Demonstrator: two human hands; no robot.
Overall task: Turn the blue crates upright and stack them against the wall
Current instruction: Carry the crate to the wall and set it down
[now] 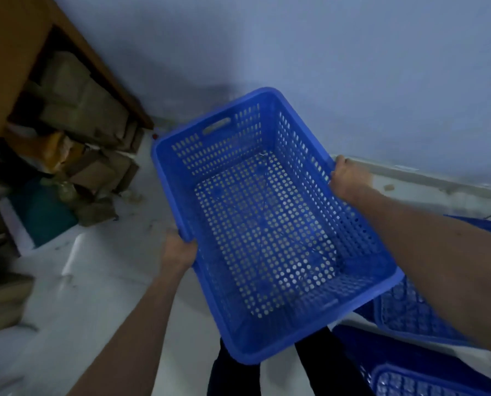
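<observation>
A blue perforated crate (270,224) hangs in the air in front of me, open side up and tilted a little. My left hand (180,250) grips its left long rim. My right hand (348,178) grips the right long rim near the far corner. The crate is empty, with a handle slot in its far end wall. Two more blue crates lie on the floor at the lower right: one (409,312) partly under my right arm, another (415,378) at the bottom edge. The pale wall (352,67) stands just beyond the held crate.
A wooden shelf unit (13,52) stands at the left, with cardboard boxes (81,110) piled in and below it. More boxes and a dark teal object (43,215) lie on the light floor at the left. My dark trouser legs (232,375) show below the crate.
</observation>
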